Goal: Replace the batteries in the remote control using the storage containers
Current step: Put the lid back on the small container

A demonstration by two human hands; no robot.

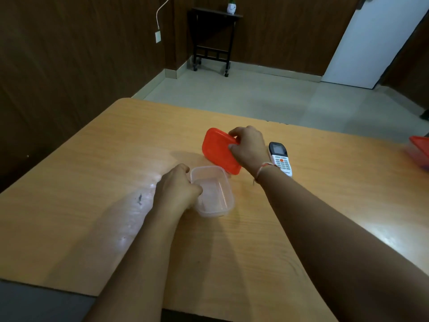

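A clear plastic container (214,194) sits open on the wooden table (116,159); nothing shows inside it. My left hand (177,188) grips its left wall. My right hand (249,147) holds the red lid (217,151) by its far right edge, tilted just beyond the container. A white remote control (280,158) with a dark screen lies face up to the right of my right wrist. No batteries are visible.
A second red-lidded container (420,151) sits at the table's right edge, partly cut off. A dark scuff (139,199) marks the table left of my left hand. Beyond the table are the floor, a small black side table (213,38) and a white door (371,43).
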